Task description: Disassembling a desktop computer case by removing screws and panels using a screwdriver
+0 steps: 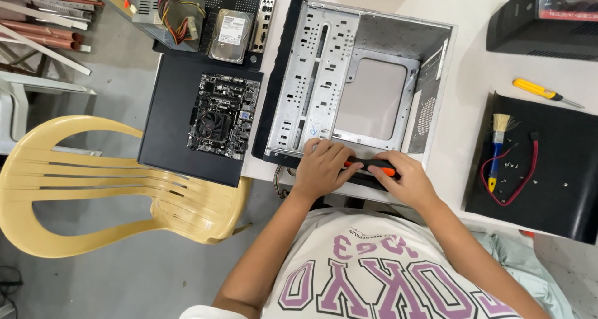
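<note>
— Two hands at the near edge of the empty computer case point(349, 76), yours both. What has each got?

— Your right hand point(405, 179) has its fingers closed around a screwdriver point(374, 165) with a black and orange handle, lying level along the case's near rim. Your left hand point(322, 166) rests on that rim just beside it, fingers curled down over the tool's front end.

— And around you?

— The case lies open on the white surface point(479, 76). Left of it, a motherboard point(223, 115) sits on a black panel point(168, 132), with a hard drive point(229, 36) beyond. To your right, a brush point(498, 138) and a red cable point(526, 169) lie on another black panel, a yellow screwdriver point(539, 90) nearby.
</note>
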